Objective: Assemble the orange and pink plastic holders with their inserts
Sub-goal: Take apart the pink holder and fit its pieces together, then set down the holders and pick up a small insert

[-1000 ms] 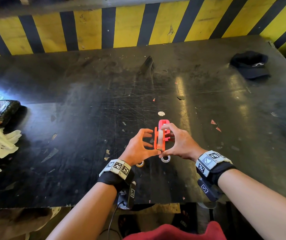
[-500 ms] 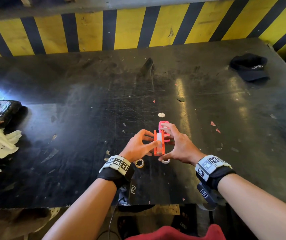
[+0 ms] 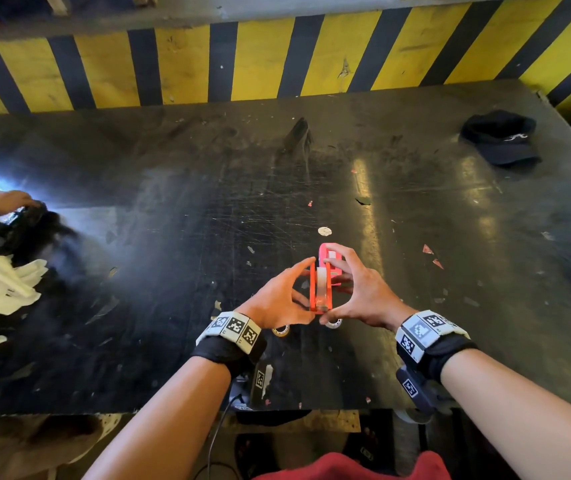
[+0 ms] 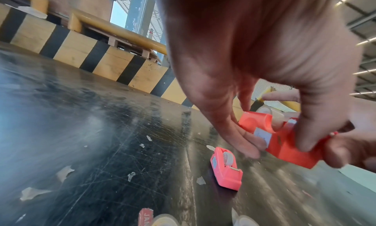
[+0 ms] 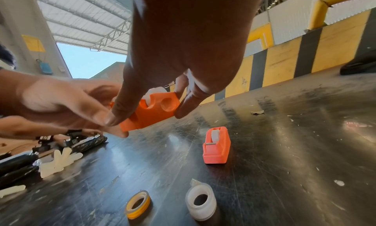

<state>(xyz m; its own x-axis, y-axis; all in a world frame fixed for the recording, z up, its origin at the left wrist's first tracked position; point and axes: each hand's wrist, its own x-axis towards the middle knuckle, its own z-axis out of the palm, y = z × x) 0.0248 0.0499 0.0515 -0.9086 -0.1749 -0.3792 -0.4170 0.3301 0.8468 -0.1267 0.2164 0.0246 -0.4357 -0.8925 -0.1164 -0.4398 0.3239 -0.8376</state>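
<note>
Both hands hold the orange holder (image 3: 320,299) a little above the black table (image 3: 173,271). My left hand (image 3: 306,289) pinches its left side between thumb and fingers (image 4: 247,142). From the other side my right hand (image 3: 337,289) grips the orange holder (image 5: 154,113) with thumb and fingertips (image 5: 187,107). A whitish tape roll (image 5: 151,93) sits in its slot. The pink holder (image 4: 225,168), also with a roll in it, stands on the table just beyond my hands, partly hidden by my right fingers in the head view.
Two loose rolls lie under my hands: a yellow-cored one (image 5: 138,204) and a white one (image 5: 201,202). Another person's hand (image 3: 7,200) rests on black bundles beside white pieces (image 3: 3,289) at the left edge. A black cap (image 3: 500,138) lies far right. A striped barrier (image 3: 277,64) backs the table.
My left fingers have stretched forward along the orange holder's side, and the holder stays between both hands. At the far left the other person's hand has moved up onto the black bundle.
</note>
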